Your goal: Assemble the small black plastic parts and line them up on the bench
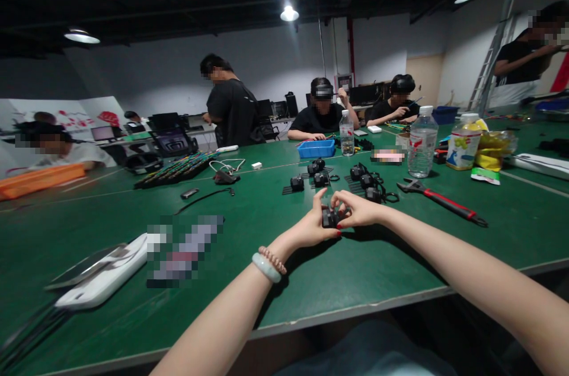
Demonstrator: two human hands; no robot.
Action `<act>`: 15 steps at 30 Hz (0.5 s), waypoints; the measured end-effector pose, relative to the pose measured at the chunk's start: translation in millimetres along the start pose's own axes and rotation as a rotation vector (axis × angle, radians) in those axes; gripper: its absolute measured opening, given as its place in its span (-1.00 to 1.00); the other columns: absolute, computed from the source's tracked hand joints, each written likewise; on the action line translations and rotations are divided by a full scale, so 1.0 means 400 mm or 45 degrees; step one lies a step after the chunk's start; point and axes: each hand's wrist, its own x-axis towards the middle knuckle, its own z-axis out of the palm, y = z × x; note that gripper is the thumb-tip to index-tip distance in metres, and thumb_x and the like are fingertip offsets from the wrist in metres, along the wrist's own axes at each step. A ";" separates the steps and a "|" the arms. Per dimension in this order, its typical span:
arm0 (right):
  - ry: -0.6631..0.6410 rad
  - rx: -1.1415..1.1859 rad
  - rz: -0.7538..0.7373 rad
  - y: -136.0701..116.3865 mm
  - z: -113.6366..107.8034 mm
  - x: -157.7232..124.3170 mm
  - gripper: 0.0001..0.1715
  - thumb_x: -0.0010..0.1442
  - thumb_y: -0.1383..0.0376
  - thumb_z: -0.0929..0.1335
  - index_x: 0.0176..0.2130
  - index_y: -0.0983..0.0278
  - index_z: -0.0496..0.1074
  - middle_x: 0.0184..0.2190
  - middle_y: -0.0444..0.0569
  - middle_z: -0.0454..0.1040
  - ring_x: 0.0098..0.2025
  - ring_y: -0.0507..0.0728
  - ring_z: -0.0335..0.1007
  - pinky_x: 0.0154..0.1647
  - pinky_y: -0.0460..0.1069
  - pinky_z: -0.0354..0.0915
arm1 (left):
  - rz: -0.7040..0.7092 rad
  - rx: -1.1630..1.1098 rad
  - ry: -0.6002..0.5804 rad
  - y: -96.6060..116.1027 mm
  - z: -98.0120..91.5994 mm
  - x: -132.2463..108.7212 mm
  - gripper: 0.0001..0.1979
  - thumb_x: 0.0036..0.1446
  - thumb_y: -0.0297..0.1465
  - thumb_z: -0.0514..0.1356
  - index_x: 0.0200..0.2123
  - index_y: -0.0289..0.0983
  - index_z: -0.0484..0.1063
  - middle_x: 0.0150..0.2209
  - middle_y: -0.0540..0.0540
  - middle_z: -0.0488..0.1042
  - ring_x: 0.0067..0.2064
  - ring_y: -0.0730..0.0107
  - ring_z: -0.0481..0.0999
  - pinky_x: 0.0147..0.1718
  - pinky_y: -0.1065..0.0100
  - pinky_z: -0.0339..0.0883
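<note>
Both my hands meet on a small black part resting on the green table. My left hand, with bracelets at the wrist, grips the part from the left, thumb raised over it. From the right, my right hand pinches the same part with curled fingers. Just beyond lie several similar black parts with cable ties, and more black parts to their left.
A red-handled wrench lies to the right, near a water bottle and a yellow-capped bottle. A blue tray sits farther back. A white device lies at left. Other people sit and stand across the table.
</note>
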 end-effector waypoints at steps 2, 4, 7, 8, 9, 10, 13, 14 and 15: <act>0.001 0.009 -0.007 -0.002 -0.001 0.002 -0.53 -0.23 0.32 0.39 -0.28 0.28 0.16 -0.32 -0.12 0.13 -0.43 -0.07 0.15 -0.51 -0.16 0.18 | -0.001 0.000 -0.006 0.000 -0.001 0.001 -0.06 -0.18 -0.45 0.22 0.11 -0.20 -0.42 -0.11 -0.18 0.25 -0.14 0.29 0.34 -0.11 0.13 0.15; -0.010 0.046 -0.009 -0.002 -0.001 0.002 -0.54 -0.23 0.32 0.38 -0.29 0.28 0.15 -0.35 -0.14 0.14 -0.46 -0.08 0.12 -0.53 -0.17 0.14 | 0.000 0.004 -0.011 0.000 -0.002 0.002 -0.06 -0.19 -0.46 0.22 0.11 -0.21 -0.41 -0.12 -0.18 0.26 -0.13 0.28 0.34 -0.10 0.12 0.14; -0.074 0.095 -0.005 0.003 -0.002 0.001 -0.56 -0.18 0.32 0.37 -0.28 0.27 0.11 -0.48 -0.21 0.14 -0.53 -0.09 0.06 -0.58 -0.19 0.06 | -0.004 0.003 -0.023 0.003 -0.002 0.001 -0.07 -0.18 -0.47 0.22 0.11 -0.22 -0.41 -0.13 -0.18 0.27 -0.14 0.27 0.35 -0.12 0.12 0.16; -0.101 0.103 0.000 0.006 -0.002 0.000 -0.56 -0.16 0.31 0.36 -0.27 0.27 0.11 -0.53 -0.24 0.12 -0.55 -0.10 0.04 -0.60 -0.19 0.02 | -0.009 0.005 -0.024 0.004 -0.003 0.001 -0.07 -0.18 -0.47 0.21 0.11 -0.22 -0.41 -0.14 -0.18 0.28 -0.16 0.28 0.35 -0.14 0.12 0.17; -0.124 0.109 0.007 0.009 -0.003 0.000 -0.56 -0.15 0.31 0.35 -0.26 0.26 0.10 -0.57 -0.26 0.10 -0.57 -0.10 0.01 -0.61 -0.19 -0.02 | -0.013 0.009 -0.021 0.004 -0.003 0.000 -0.07 -0.18 -0.46 0.21 0.11 -0.22 -0.41 -0.15 -0.18 0.28 -0.17 0.29 0.36 -0.15 0.13 0.19; -0.141 0.114 0.015 0.012 -0.003 0.000 -0.56 -0.14 0.30 0.35 -0.25 0.26 0.09 -0.60 -0.28 0.07 -0.59 -0.10 -0.01 -0.62 -0.20 -0.05 | -0.015 0.014 -0.019 0.005 -0.004 0.000 -0.07 -0.18 -0.46 0.21 0.11 -0.22 -0.40 -0.15 -0.18 0.28 -0.18 0.29 0.36 -0.16 0.13 0.19; -0.148 0.127 0.033 0.017 -0.005 0.000 -0.54 -0.14 0.27 0.36 -0.25 0.26 0.09 -0.62 -0.29 0.04 -0.61 -0.11 -0.05 -0.63 -0.20 -0.09 | -0.010 0.034 -0.007 0.004 -0.004 -0.001 -0.07 -0.19 -0.46 0.22 0.11 -0.21 -0.39 -0.14 -0.18 0.26 -0.18 0.29 0.36 -0.15 0.13 0.18; -0.148 0.130 0.042 0.016 -0.006 0.001 -0.54 -0.15 0.27 0.36 -0.25 0.26 0.10 -0.63 -0.30 0.03 -0.62 -0.11 -0.05 -0.63 -0.20 -0.10 | -0.010 0.039 -0.006 0.003 -0.005 -0.001 -0.07 -0.19 -0.46 0.22 0.11 -0.21 -0.39 -0.13 -0.19 0.26 -0.17 0.29 0.35 -0.14 0.13 0.17; -0.150 0.134 0.052 0.015 -0.008 0.001 -0.54 -0.15 0.26 0.36 -0.25 0.26 0.10 -0.64 -0.30 0.01 -0.62 -0.11 -0.06 -0.63 -0.20 -0.11 | -0.012 0.042 -0.007 0.002 -0.004 -0.001 -0.07 -0.19 -0.45 0.22 0.11 -0.21 -0.39 -0.13 -0.19 0.25 -0.17 0.29 0.35 -0.14 0.12 0.17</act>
